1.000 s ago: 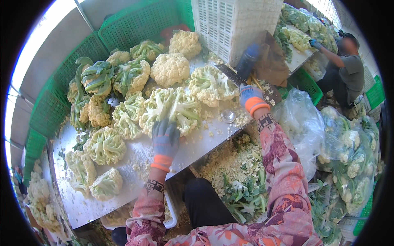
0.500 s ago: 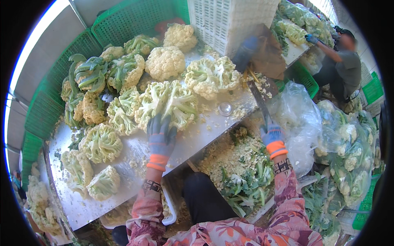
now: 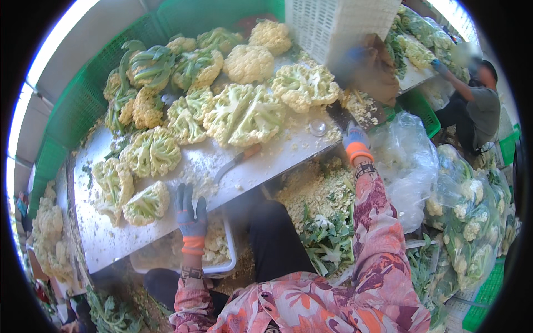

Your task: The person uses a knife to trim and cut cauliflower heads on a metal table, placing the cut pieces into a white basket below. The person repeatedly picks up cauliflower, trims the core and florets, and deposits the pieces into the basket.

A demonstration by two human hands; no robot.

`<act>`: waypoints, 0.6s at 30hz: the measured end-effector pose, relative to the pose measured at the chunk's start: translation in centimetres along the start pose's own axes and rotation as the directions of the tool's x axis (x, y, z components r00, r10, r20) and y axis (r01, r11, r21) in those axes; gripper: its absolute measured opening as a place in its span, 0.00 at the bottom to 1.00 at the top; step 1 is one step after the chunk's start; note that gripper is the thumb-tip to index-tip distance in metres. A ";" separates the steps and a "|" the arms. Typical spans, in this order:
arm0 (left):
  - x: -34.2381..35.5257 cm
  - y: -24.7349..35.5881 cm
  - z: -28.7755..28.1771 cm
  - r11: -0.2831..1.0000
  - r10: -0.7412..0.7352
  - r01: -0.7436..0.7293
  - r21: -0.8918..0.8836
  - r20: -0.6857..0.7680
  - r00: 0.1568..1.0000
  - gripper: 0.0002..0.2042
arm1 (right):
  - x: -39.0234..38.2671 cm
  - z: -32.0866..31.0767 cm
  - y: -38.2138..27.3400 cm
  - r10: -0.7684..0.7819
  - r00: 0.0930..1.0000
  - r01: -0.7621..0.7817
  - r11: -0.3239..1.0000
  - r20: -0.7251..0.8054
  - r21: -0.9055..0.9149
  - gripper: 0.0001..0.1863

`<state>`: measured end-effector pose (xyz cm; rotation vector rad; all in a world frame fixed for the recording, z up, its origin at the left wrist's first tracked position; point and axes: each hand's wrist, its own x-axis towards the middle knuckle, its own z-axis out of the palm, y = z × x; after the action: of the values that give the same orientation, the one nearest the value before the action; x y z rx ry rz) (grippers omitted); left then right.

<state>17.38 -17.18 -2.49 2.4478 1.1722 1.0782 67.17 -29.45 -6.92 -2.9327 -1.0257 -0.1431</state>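
Note:
My left hand (image 3: pixel 191 213), in a grey-blue glove with an orange cuff, is held at the near edge of the metal table (image 3: pixel 191 161). Its fingers are stretched out and it holds nothing. Out at the table's right end, my right hand (image 3: pixel 355 135) is closed on a dark-bladed knife (image 3: pixel 337 115), partly hidden by the glove. Split cauliflower (image 3: pixel 258 119) lies cut side up in the middle, beside another opened head (image 3: pixel 305 87). A small knife with an orange handle (image 3: pixel 247 154) rests in front of them. Cut pieces (image 3: pixel 147 202) sit at left.
Whole cauliflowers (image 3: pixel 248 64) are heaped at the back against green crates (image 3: pixel 94 91). A white crate (image 3: pixel 311 28) stands behind. Below the table are a white tub (image 3: pixel 225 266) and trimmings (image 3: pixel 311 191). Bagged cauliflower (image 3: pixel 469 211) lies at right, near another person (image 3: pixel 477 108).
My left hand has left the split cauliflower and drawn back to the near edge. The orange-handled knife now shows on the table. My right hand has moved farther out with its knife.

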 end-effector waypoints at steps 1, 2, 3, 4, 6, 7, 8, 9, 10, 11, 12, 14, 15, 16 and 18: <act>-1.1 -0.4 -1.0 0.999 -0.043 0.043 0.018 -0.012 0.999 0.19 | -0.3 -0.3 -1.5 -0.039 0.990 0.038 0.999 -0.138 -0.010 0.24; -2.2 -0.8 -1.8 0.996 -0.093 0.094 0.014 -0.013 0.996 0.19 | -0.7 -0.6 -2.8 -0.076 0.959 0.072 0.997 -0.272 -0.023 0.23; -3.3 -1.4 -2.7 0.989 -0.148 0.148 0.019 -0.024 0.989 0.19 | -1.9 -2.1 -6.2 -0.153 0.950 0.179 0.981 -0.273 0.071 0.23; -4.4 -1.9 -3.0 0.980 -0.199 0.199 0.006 -0.034 0.979 0.19 | -3.8 -4.0 -9.7 -0.222 0.933 0.272 0.951 -0.283 0.150 0.22; -6.7 -3.1 -3.2 0.977 -0.205 0.207 0.043 -0.048 0.978 0.20 | -7.8 -5.1 -16.1 -0.618 0.757 0.637 0.771 -0.214 0.026 0.20; -7.5 -3.1 -3.1 0.978 -0.195 0.198 0.062 -0.061 0.979 0.20 | -9.6 -4.1 -19.7 -0.669 0.703 0.684 0.729 -0.240 -0.027 0.19; -7.9 -2.7 -3.0 0.979 -0.182 0.187 0.076 -0.074 0.981 0.20 | -10.9 -2.5 -22.1 -0.715 0.647 0.723 0.686 -0.264 -0.085 0.18; -8.3 -2.0 -3.3 0.976 -0.211 0.213 0.048 -0.051 0.976 0.20 | -11.2 -1.3 -23.9 -0.718 0.640 0.712 0.688 -0.274 -0.141 0.19; -8.2 -1.2 -3.6 0.982 -0.187 0.187 -0.002 -0.049 0.981 0.20 | -11.3 -0.5 -25.6 -0.718 0.634 0.697 0.691 -0.287 -0.192 0.19; -8.6 -1.0 -4.3 0.988 -0.154 0.153 -0.027 -0.044 0.987 0.20 | -11.5 0.0 -26.8 -0.720 0.647 0.711 0.689 -0.251 -0.142 0.21; -9.2 -0.8 -5.1 0.992 -0.125 0.127 0.026 -0.064 0.990 0.21 | -11.7 0.5 -27.2 -0.750 0.553 0.738 0.643 -0.363 -0.204 0.22; -10.3 -1.2 -5.7 0.991 -0.130 0.131 0.001 -0.107 0.986 0.21 | -11.5 1.7 -26.8 -0.758 0.628 0.745 0.651 -0.175 -0.146 0.20; -10.9 -1.5 -6.7 0.987 -0.162 0.163 -0.005 -0.115 0.980 0.21 | -11.5 2.0 -26.6 -0.761 0.628 0.730 0.648 -0.161 -0.215 0.20; -11.4 -1.8 -7.7 0.981 -0.192 0.191 -0.017 -0.122 0.974 0.21 | -11.9 1.3 -26.6 -0.745 0.655 0.710 0.664 -0.125 -0.235 0.19; -12.7 -3.1 -8.4 0.967 -0.256 0.249 -0.060 -0.185 0.949 0.19 | -12.0 0.2 -26.0 -0.712 0.702 0.674 0.675 -0.023 -0.300 0.15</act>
<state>4.50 -25.47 -4.69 2.1292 1.4628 1.2627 41.70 -16.57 -8.32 -2.4801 -2.2010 -0.5334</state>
